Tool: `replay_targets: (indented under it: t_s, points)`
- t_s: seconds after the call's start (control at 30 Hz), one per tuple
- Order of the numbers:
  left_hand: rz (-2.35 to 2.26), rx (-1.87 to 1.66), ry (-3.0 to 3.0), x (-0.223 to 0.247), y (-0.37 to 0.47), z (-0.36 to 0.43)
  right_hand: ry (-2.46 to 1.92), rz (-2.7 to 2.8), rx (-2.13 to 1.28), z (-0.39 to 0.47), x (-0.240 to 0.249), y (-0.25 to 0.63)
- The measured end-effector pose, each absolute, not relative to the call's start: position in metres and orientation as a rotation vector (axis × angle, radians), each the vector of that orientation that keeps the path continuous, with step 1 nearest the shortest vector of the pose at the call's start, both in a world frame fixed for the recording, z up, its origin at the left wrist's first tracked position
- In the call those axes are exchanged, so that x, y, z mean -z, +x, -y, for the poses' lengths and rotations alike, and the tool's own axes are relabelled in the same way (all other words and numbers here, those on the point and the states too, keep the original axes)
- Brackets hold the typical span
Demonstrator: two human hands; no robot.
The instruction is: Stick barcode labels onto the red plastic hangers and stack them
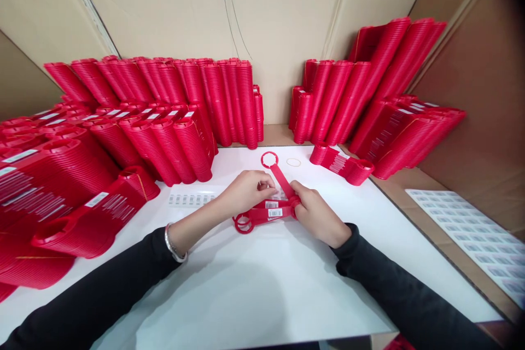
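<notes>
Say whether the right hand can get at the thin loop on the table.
Likely yes: bare white table lies between the right hand and the thin loop, though the hand holds red pieces.

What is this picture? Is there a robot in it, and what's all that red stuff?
No robot here! These are a person's own two bare hands. The camera sits on their head and looks forward and down, so you see roughly what they see.

The right hand holds some red pieces by one end, spread like a fan. Some wear a white sticker with a barcode. The left hand is close by, fingertips together; I can't tell whether it holds anything.

On the white table stand tall red stacks of ring-ended pieces, to the left and right. There's also a sticker sheet and a thin loop.
</notes>
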State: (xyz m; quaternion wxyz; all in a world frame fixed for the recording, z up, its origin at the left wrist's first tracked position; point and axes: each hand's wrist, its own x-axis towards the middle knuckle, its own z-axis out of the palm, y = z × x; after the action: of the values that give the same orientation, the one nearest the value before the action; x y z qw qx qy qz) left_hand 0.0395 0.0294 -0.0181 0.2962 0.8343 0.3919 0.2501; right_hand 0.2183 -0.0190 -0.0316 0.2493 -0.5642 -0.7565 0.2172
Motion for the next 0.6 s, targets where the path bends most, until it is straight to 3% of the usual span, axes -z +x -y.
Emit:
replay_targets:
  t_s: [0.23, 0.6]
  points:
    - [-0.972, -0.753, 1.841, 0.004, 0.04, -0.027, -1.516, 2.039, -0.595, 0.024, 0.028, 0.214]
    - [-1.013, -0.786, 1.846, 0.006, 0.044, -0.023, -1.499, 2.065, -0.56, 0.027, 0.029, 0.212]
